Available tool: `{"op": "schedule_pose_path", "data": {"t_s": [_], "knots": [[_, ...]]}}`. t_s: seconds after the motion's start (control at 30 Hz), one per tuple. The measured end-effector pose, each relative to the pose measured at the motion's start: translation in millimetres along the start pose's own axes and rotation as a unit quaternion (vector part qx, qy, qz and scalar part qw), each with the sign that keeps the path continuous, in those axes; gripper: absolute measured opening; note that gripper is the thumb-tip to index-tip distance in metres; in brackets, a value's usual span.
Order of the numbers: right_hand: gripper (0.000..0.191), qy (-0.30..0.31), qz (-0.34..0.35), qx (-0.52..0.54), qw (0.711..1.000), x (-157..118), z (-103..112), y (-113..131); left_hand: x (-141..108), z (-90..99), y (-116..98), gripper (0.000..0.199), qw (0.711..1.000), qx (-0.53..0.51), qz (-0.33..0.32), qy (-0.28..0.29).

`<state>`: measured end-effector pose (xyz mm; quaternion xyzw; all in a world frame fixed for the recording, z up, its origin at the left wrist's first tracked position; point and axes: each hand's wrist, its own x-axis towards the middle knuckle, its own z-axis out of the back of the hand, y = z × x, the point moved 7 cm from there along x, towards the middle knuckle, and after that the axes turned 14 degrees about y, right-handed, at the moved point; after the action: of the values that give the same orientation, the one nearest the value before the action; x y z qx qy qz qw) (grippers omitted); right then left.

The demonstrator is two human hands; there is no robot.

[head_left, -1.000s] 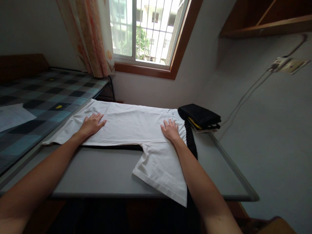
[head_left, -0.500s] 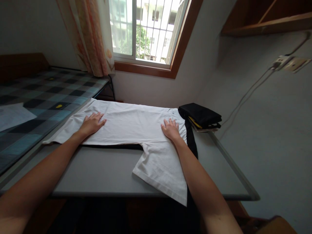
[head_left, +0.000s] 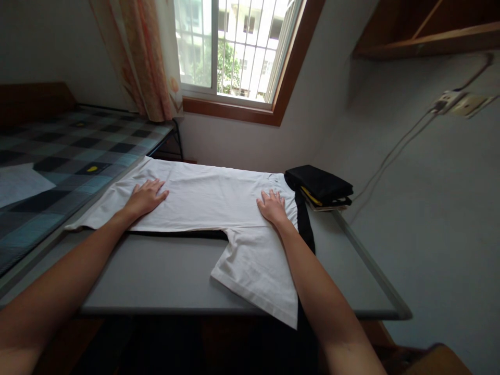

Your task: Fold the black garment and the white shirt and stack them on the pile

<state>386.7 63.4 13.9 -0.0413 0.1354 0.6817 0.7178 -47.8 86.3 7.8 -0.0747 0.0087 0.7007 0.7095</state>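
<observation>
A white short-sleeved shirt (head_left: 211,195) lies sideways across a grey table (head_left: 164,276), its near sleeve hanging over the front edge. Black fabric (head_left: 305,221) shows from under it at the right and along its near side. My left hand (head_left: 146,199) rests flat on the shirt's left part, fingers spread. On the right, near the collar end, my right hand (head_left: 272,206) also presses flat with its fingers apart. Neither hand grips the cloth.
Folded black clothing (head_left: 322,183) sits stacked at the table's back right corner. A bed with a checked mattress (head_left: 86,140) and a paper sheet (head_left: 23,183) stands at the left. Behind are a curtain and a barred window; a wall socket with a cable is at the right.
</observation>
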Motion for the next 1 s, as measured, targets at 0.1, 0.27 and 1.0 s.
{"op": "schedule_pose_path", "data": {"t_s": [0.1, 0.27, 1.0], "knots": [[0.059, -0.003, 0.000, 0.005, 1.000, -0.8, 0.9, 0.2, 0.5, -0.6, 0.8, 0.067, 1.000, 0.003, 0.003, -0.003], [0.059, -0.002, 0.001, 0.010, 1.000, 0.0, 0.7, -0.7, 0.3, -0.6, -0.2, 0.069, 1.000, 0.005, 0.003, 0.001], [0.059, -0.003, 0.002, 0.011, 1.000, -0.5, 1.2, 0.0, -0.5, -0.1, -1.6, 0.070, 1.000, 0.000, 0.005, 0.016]]}}
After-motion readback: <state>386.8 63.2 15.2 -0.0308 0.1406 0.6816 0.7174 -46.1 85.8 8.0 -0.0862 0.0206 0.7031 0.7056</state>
